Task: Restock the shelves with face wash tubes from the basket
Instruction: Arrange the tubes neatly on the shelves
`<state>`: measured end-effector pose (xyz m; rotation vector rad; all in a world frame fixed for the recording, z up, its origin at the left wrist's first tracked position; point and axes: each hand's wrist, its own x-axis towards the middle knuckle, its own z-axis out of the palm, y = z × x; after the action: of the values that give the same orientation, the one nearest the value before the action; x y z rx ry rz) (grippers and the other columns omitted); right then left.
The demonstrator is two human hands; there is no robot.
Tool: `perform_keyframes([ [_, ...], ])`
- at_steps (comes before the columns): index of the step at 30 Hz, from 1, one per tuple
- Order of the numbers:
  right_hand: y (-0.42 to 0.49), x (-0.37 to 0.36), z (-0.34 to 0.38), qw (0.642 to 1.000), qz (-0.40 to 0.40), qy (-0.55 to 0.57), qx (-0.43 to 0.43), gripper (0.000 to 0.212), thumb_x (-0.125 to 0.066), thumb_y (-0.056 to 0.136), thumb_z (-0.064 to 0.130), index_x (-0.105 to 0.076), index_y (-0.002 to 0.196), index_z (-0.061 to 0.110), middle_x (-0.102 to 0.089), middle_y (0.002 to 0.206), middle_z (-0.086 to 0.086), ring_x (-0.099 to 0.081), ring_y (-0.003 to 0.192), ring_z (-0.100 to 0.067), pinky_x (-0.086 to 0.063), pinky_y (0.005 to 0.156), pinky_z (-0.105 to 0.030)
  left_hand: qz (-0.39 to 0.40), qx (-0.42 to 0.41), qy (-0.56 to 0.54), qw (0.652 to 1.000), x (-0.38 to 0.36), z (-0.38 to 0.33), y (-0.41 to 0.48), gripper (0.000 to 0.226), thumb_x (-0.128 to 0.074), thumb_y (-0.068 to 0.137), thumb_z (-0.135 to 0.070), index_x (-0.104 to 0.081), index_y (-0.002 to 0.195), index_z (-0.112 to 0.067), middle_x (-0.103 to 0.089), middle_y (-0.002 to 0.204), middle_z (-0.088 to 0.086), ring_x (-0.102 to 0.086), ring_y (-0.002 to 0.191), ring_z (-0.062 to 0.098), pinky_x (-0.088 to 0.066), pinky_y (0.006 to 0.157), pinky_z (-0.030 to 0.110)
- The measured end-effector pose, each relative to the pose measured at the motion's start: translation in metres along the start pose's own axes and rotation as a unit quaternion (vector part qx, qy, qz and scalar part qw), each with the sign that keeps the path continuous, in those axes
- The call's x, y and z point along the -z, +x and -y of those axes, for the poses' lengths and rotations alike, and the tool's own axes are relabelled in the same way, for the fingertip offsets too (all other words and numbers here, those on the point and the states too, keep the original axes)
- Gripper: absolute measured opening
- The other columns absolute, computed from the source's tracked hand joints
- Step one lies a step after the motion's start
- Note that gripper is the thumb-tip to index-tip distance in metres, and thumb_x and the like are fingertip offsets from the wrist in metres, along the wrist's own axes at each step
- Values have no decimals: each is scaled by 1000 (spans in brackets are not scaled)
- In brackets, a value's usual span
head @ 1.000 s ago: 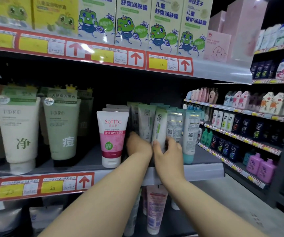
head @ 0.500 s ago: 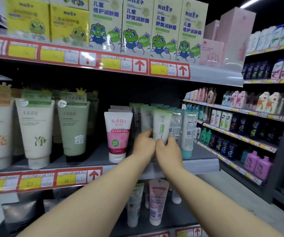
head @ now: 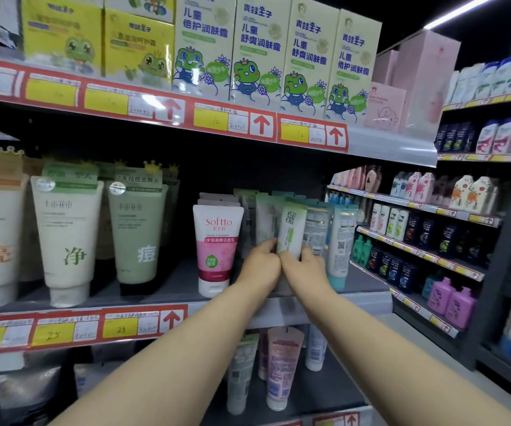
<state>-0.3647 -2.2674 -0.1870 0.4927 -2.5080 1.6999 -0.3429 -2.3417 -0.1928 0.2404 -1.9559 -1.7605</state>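
Head view, the only one. The tube (head: 291, 229), white with green print, stands crimp-up and slightly tilted over the middle shelf (head: 368, 298). It's at the front of the row, between the Softto tube (head: 217, 250) and the teal tube (head: 342, 241). Both hands hide its lower end, so I can't tell whether the cap is down on the shelf. Basket not in view.

Handling, my read:
- Light, with a soft plastic body that dents rather than breaks.
- Smooth skin, so a bit slippery.
- The cap end and top crimp are the stiff parts.
- Best hold is low on the body near the cap, one side each. That steers it into the gap without squashing it or knocking the neighbours.

Fingers:
- Left hand (head: 262, 262) is curled, fingertips (head: 271, 243) pinching the tube's lower left edge.
- Right hand (head: 308, 267) is curled on the lower right side, fingers together. Whether it touches the barcode tube behind is unclear.
- The hands touch each other just below the tube.
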Motion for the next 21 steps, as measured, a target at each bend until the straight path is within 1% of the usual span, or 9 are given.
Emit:
perform_keyframes([
  [2,-1,-1,0,1000,-2,-15,-1,46,-51,88,31,-47,133,20,-43,126,-14,-49,116,-32,-38,102,-33,4,2,5,1000,1,-1,-1,41,-51,84,-7,-62,120,-22,-68,114,3,-63,105,19,-49,98,36],
  [4,-3,-3,1,1000,-11,-5,2,46,-53,86,32,-47,130,18,-46,123,-11,-51,115,-30,-41,102,-36,7,4,2,1000,3,1,-1,42,-51,83,-8,-62,121,-22,-68,114,2,-63,105,19,-49,98,38],
  [7,-6,-7,3,999,-30,24,-5,45,-57,82,32,-48,122,15,-57,117,-7,-58,109,-27,-48,96,-44,18,0,-3,1000,5,0,-5,42,-48,86,-3,-60,121,-23,-68,113,3,-63,103,18,-51,93,32],
  [11,-4,-9,3,999,-40,20,-4,61,-58,74,37,-47,131,16,-55,124,-8,-56,112,-24,-46,99,-43,27,-16,-14,999,7,-1,-8,50,-44,85,1,-54,128,-23,-64,117,4,-60,109,21,-48,99,36],
  [13,-2,-9,4,999,-34,15,-9,67,-58,67,43,-50,129,19,-53,123,-10,-56,110,-25,-47,98,-43,31,-30,2,999,7,-1,-9,54,-43,83,1,-53,129,-25,-58,126,5,-55,117,24,-42,105,38],
  [15,-1,-8,4,999,-28,35,-20,77,-58,53,49,-53,124,21,-57,120,-10,-60,106,-24,-52,93,-43,35,-42,52,997,7,0,-10,58,-41,83,2,-48,135,-23,-43,140,9,-42,129,24,-29,113,29],
  [17,-5,-8,9,998,-20,49,-28,61,-60,58,44,-57,114,22,-61,114,-6,-62,102,-23,-53,91,-41,45,-31,91,994,8,0,-12,64,-39,85,1,-36,145,-22,-25,149,10,-29,138,23,-20,113,24],
  [19,-8,-6,15,997,-14,70,-30,24,-60,75,25,-57,98,22,-64,101,-3,-62,94,-20,-53,85,-34,58,-13,111,992,10,0,-11,72,-40,84,-4,-22,150,-24,-15,153,10,-22,141,26,-16,119,32],
  [21,-5,-6,14,995,-18,90,-39,18,-56,81,14,-57,98,20,-65,99,-5,-62,91,-21,-52,79,-32,77,-5,128,989,12,-1,-11,80,-41,80,-9,-11,152,-28,-14,155,10,-19,143,26,-17,119,40],
])
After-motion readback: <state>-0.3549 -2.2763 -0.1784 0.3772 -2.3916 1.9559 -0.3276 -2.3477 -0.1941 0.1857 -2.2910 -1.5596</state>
